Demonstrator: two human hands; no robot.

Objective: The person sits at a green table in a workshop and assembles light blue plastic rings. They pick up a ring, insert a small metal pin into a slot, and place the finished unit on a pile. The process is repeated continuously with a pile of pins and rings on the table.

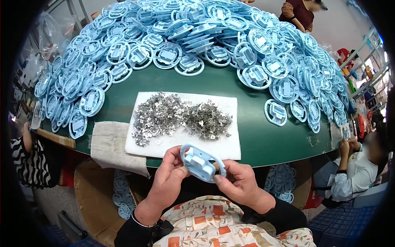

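A light blue plastic ring-shaped part (200, 162), with a raised block across its middle, is held tilted in front of me by both hands. My left hand (168, 178) grips its left rim between thumb and fingers. At the right rim, my right hand (242, 183) pinches it the same way, with some fingertips hidden behind it. Just beyond my hands lies a white foam sheet (185, 146), bearing two heaps of small metal clips, a left heap (158, 117) and a right heap (209, 119).
A large pile of similar blue parts (189, 24) curves around the green table (201, 84). A folded cloth (111, 140) lies by the foam. Below the table edge, cardboard boxes (88, 197) hold more parts. Other people sit at left and right (349, 173).
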